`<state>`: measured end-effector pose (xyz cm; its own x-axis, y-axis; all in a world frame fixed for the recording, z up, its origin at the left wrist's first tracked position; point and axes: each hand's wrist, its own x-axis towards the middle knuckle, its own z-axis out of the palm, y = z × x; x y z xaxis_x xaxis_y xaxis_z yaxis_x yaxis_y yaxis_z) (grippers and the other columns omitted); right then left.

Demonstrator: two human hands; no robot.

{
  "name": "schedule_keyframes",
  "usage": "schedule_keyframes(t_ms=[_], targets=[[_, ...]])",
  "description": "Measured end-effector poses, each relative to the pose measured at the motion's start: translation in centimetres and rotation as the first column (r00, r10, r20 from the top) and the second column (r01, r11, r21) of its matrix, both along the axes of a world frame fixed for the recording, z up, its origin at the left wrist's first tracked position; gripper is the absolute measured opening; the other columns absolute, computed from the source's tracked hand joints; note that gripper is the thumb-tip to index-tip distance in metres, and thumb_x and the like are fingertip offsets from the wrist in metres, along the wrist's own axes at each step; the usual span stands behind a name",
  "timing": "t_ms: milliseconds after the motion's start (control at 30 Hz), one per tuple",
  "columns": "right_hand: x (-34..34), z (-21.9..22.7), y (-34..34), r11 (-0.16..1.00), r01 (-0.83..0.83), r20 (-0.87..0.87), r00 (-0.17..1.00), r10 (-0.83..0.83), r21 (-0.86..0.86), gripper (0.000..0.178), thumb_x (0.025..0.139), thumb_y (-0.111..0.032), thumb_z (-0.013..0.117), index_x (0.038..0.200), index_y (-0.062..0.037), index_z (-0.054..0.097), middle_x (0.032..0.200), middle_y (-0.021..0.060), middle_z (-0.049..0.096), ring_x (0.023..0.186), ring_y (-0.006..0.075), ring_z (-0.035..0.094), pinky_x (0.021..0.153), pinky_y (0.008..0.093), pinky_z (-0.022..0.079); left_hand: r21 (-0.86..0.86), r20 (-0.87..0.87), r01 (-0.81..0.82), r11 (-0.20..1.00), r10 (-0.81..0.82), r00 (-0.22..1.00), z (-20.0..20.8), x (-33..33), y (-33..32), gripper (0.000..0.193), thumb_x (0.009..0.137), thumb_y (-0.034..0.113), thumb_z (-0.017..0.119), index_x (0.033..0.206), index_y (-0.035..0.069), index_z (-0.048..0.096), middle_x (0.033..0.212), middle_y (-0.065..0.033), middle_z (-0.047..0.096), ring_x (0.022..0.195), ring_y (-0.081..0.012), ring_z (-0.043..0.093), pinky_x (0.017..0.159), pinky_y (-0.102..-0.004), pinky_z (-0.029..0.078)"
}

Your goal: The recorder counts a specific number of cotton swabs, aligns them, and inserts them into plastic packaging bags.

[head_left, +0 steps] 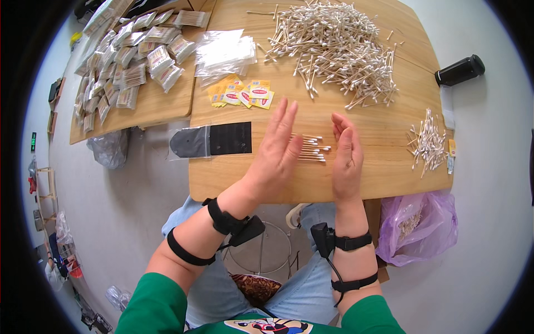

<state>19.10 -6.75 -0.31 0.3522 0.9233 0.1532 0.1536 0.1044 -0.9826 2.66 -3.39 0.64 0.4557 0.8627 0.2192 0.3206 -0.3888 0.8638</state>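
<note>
A small row of cotton swabs (314,149) lies on the wooden table between my two hands. My left hand (280,146) stands at the row's left side, fingers stretched out, and covers the swabs' left ends. My right hand (347,158) is on the other side, close to the swabs' right tips, its fingers slightly curved and nothing visible in it. Left of my left hand lies a black rectangular piece (231,138), partly inside a clear plastic bag (190,142) that reaches past the table's edge.
A big heap of loose cotton swabs (339,53) covers the far side; a smaller pile (428,143) lies right. Yellow-white cards (242,94) and clear bags (225,53) lie far left. Packed swab bags (158,58) crowd the left table. A purple bag (417,236) hangs below right.
</note>
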Motion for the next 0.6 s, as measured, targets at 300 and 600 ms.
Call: schedule_keyframes(t_ms=[300,600], targets=[[-3.0,0.2,0.2,0.991,-0.131,-0.266,0.955,0.128,0.007,0.057,0.111,-0.041,0.024,0.138,0.0048,0.043,0.141,0.0162,0.048,0.139,0.0244,0.040,0.121,0.0388,0.025,-0.342,0.493,0.050,0.938,0.135,0.859,-1.7,1.3,-0.8,0.060,0.111,0.038,0.023,0.157,0.000,0.018,0.164,-0.0119,0.020,0.153,-0.0222,0.015,0.123,-0.0355,0.011],[-4.3,0.2,1.0,0.994,-0.098,-0.308,0.945,0.107,0.043,0.055,0.111,-0.040,0.024,0.137,0.0039,0.044,0.141,0.0157,0.048,0.137,0.0235,0.041,0.120,0.0381,0.025,-0.440,0.558,0.014,0.898,0.261,0.788,-1.0,0.5,0.1,0.059,0.110,0.043,0.023,0.153,0.002,0.030,0.159,-0.0095,0.031,0.149,-0.0204,0.024,0.122,-0.0359,0.015]])
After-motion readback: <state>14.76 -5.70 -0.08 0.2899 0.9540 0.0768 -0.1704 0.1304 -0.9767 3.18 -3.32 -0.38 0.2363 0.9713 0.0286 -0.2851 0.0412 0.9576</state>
